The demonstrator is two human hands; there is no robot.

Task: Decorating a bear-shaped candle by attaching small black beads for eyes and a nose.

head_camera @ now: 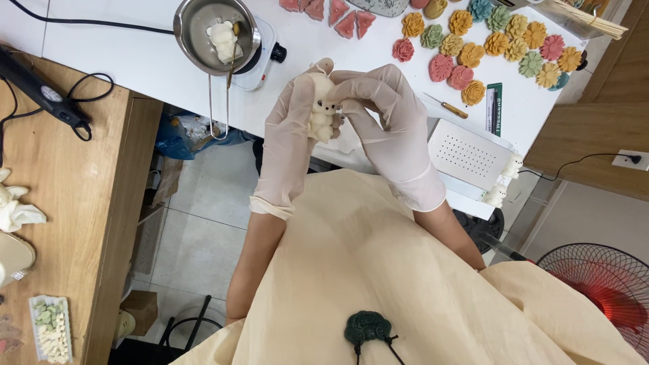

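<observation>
Bear-shaped white wax figure (322, 111) sits between both gloved hands, held up in front of the chest, above the edge of the white table (135, 64). Left hand (289, 135): fingers wrapped along the figure's left side and back, thumb up near its head, closed on it. Right hand (385, 118): fingertips pinched together at the figure's face, right by the small dark eye dots; cannot tell if a tool or bit of material is between them. Both hands wear thin whitish gloves.

Progress, as a judgement: figure is out of any mould, whole, and already has dark face details, so shaping looks done and face finishing looks to be in hand. Two similar small white figures (503, 182) stand at the table's near right corner beside a white perforated board (466, 152), looking finished. Many flower-shaped pieces (487, 44) in pink, orange, yellow and green lie across the far right of the table, with red triangular pieces (345, 20) near the top.

Steel pot (216, 30) on a small white hotplate (267, 47) holds a white lump, not fully melted, so more material looks left to pour. Small screwdriver-like tool (446, 106) lies just right of the hands. Wooden bench (61, 203) at left carries a black device with cord (40, 91) and a tray of small bits (51, 328).
</observation>
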